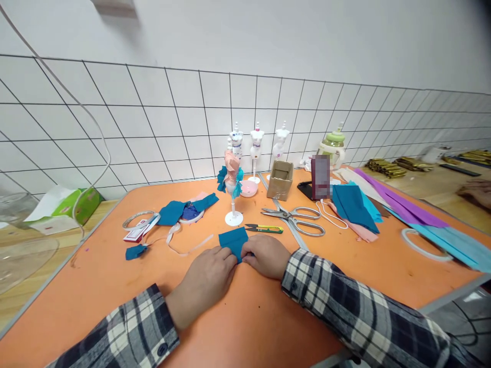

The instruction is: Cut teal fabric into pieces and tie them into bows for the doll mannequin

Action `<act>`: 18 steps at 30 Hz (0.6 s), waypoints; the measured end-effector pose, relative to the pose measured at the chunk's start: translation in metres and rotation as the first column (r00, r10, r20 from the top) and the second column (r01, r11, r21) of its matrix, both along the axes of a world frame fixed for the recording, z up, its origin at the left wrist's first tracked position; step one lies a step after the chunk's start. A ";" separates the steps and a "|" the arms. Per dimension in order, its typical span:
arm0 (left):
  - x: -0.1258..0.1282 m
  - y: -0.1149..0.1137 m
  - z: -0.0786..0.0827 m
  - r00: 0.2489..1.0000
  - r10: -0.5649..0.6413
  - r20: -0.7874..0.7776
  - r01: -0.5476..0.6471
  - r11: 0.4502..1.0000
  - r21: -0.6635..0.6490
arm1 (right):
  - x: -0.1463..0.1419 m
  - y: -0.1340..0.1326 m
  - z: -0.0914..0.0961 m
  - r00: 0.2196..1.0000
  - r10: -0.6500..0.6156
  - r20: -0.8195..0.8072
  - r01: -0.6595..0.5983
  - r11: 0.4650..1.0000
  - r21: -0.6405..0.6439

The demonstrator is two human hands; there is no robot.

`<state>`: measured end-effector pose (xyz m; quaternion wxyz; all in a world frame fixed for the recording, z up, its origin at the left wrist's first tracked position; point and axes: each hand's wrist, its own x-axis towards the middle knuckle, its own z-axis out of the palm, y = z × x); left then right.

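Note:
A small teal piece of fabric (233, 239) lies on the orange table between my hands; whether it is cloth or crepe paper I cannot make out. My left hand (210, 271) has its fingers curled on its lower left edge. At the lower right edge, my right hand (264, 255) pinches it between thumb and fingers. Just beyond are yellow-handled thread snips (264, 229). Large metal scissors (293, 220) lie to the right. Behind the fabric stands a small dress form (232, 176) draped in pink and teal ruffles. The undersides of my fingers are hidden.
More teal fabric (172, 212) and a white ribbon (187, 252) lie left. At the back stand white dress forms (257, 145), a pink bowl (249, 189), a cardboard box (280, 180), a phone (321, 176) and a green-lidded bottle (333, 144). Coloured strips (399, 202) lie right; another person's hand (475, 193) shows beyond.

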<state>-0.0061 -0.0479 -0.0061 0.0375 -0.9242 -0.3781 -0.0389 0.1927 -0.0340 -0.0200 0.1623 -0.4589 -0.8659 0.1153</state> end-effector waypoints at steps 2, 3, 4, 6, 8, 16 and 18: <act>0.002 -0.001 0.000 1.000 -0.003 -0.012 0.003 1.000 0.012 | 0.001 0.000 0.000 1.000 0.012 0.020 -0.013 0.999 0.038; 0.003 -0.002 0.001 1.000 -0.003 -0.021 0.003 1.000 0.012 | 0.001 0.000 0.000 0.999 0.012 0.033 -0.013 0.999 0.048; 0.003 -0.002 0.001 1.000 0.001 -0.024 -0.001 1.000 0.007 | 0.002 0.000 0.001 0.999 0.009 0.049 -0.012 0.999 0.053; 0.003 -0.001 0.001 1.000 0.010 -0.009 -0.010 1.000 -0.010 | 0.003 -0.001 0.002 0.996 0.008 0.085 -0.012 0.999 0.049; 0.001 0.002 0.000 1.000 0.011 0.013 -0.011 1.000 -0.019 | 0.003 -0.001 0.004 0.994 0.013 0.109 -0.017 0.999 0.038; 0.002 0.010 -0.006 0.994 -0.021 0.106 0.020 1.000 0.018 | 0.000 0.001 0.002 0.990 -0.012 0.137 0.010 1.000 0.021; 0.003 0.010 -0.006 0.988 -0.029 0.155 0.027 1.000 0.012 | -0.001 0.001 0.002 0.991 -0.017 0.133 0.012 0.999 0.041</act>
